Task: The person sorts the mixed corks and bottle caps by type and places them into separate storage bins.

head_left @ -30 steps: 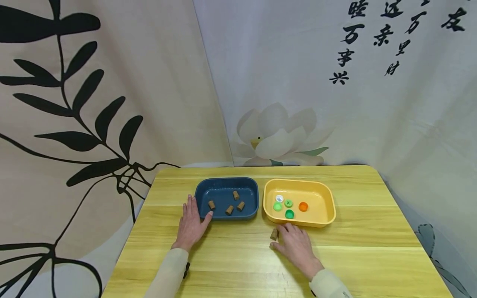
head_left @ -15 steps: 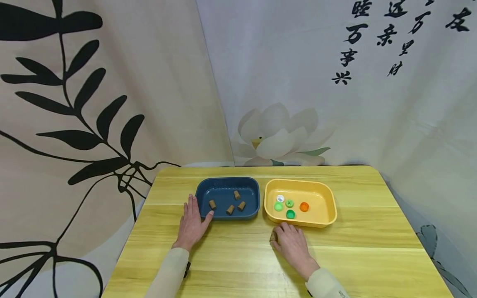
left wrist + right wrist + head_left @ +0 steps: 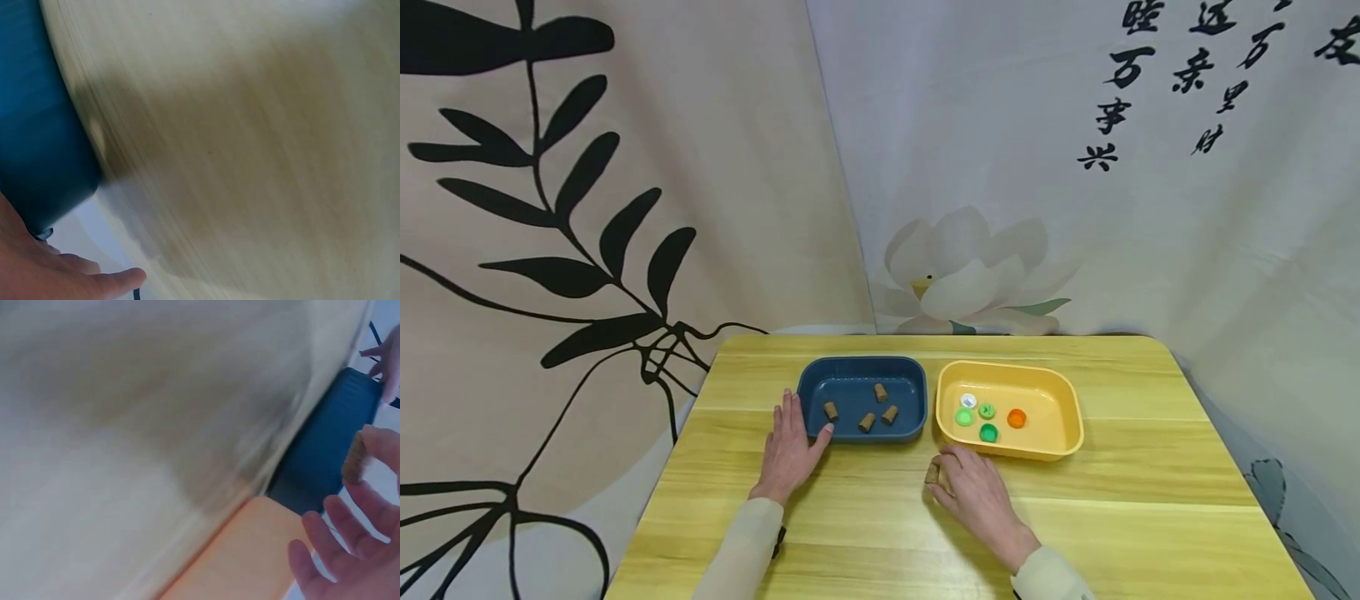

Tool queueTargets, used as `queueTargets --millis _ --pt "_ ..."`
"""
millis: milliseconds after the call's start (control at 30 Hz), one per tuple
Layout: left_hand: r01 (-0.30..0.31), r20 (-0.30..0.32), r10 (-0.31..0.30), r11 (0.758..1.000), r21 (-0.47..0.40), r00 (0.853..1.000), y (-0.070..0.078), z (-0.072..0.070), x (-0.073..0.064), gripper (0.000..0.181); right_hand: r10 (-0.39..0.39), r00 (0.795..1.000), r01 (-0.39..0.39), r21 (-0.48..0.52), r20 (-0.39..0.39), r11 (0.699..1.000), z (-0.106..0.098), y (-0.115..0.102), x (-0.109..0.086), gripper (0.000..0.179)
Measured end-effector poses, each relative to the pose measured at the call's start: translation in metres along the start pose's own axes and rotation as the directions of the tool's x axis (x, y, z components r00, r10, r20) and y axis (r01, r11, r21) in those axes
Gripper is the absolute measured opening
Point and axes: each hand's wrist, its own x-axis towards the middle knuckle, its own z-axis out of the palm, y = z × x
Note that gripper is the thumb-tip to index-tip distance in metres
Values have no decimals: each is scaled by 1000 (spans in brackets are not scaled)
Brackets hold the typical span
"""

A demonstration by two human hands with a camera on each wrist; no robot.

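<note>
My right hand [image 3: 976, 498] pinches a cork [image 3: 355, 459] between thumb and index finger, just in front of the yellow tray. In the right wrist view the other fingers spread loosely away from it. My left hand [image 3: 790, 450] rests against the left end of the blue tray [image 3: 862, 364], its fingers straight and the thumb at the front corner. Several corks [image 3: 866, 422] lie inside that tray. In the left wrist view only part of the left hand [image 3: 56, 275] shows, beside the tray's wall [image 3: 44, 137].
The yellow tray [image 3: 1060, 446] stands right of the blue one, a narrow gap between them. It holds several round caps, among them an orange cap [image 3: 1017, 418], a white cap [image 3: 968, 401] and a dark green cap [image 3: 988, 432]. Both trays stand on a wooden table [image 3: 865, 533].
My right hand has closed its thumb and finger on the cork and shifted left with it, toward the blue tray. My left hand stays at the tray. The head view has turned slightly.
</note>
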Motion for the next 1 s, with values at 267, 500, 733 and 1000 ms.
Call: queueTargets --millis 267,500,733,1000 --pt "5 -1 -5 1000 1 1000 1 1 -2 98 -59 989 63 28 -136 998 -3 -10 21 38" --pt "6 6 -6 1000 -5 1000 2 0 0 97 -30 983 40 52 -179 998 1 -15 42 40" --pt "10 6 -10 1000 -4 1000 2 0 1 98 17 990 -7 73 -140 997 9 -19 59 40" --pt "2 -15 -2 1000 6 1000 1 2 -1 98 34 995 -31 29 -95 999 20 -21 77 41"
